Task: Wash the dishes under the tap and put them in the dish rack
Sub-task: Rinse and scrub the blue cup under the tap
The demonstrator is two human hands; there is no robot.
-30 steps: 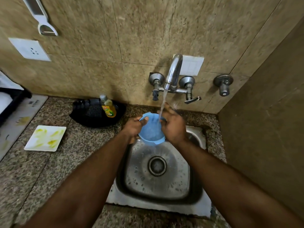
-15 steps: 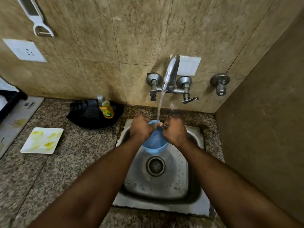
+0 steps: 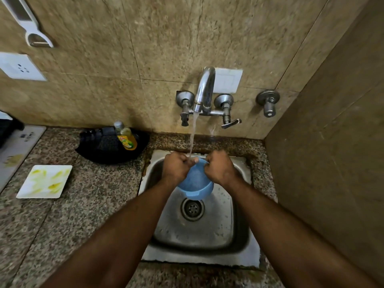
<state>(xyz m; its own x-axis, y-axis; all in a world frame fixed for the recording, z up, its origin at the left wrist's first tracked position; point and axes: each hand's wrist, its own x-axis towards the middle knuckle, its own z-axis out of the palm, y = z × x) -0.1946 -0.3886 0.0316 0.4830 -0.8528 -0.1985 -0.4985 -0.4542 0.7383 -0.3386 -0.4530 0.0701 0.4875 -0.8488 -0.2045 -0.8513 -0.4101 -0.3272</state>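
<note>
A small blue bowl (image 3: pixel 196 182) is held over the steel sink (image 3: pixel 239 244), its outer side turned toward me. My left hand (image 3: pixel 175 167) grips its left rim and my right hand (image 3: pixel 220 168) grips its right rim, fingers curled over the edge. Water runs from the chrome tap (image 3: pixel 204 90) and lands between my two hands at the bowl's far rim. The bowl's inside is hidden. A white square plate (image 3: pixel 44 181) smeared with yellow lies on the counter at the left.
A dish soap bottle (image 3: pixel 125 136) stands in a black pan (image 3: pixel 104 148) behind the sink's left corner. The tiled side wall (image 3: pixel 332 163) closes in on the right. A black rack's edge (image 3: pixel 8 126) shows at far left on a mat. Granite counter (image 3: pixel 93 204) surrounds the sink.
The bowl has come lower into the sink and tipped away from me, so its outside now faces me. Both hands closed tighter on its rim under the stream.
</note>
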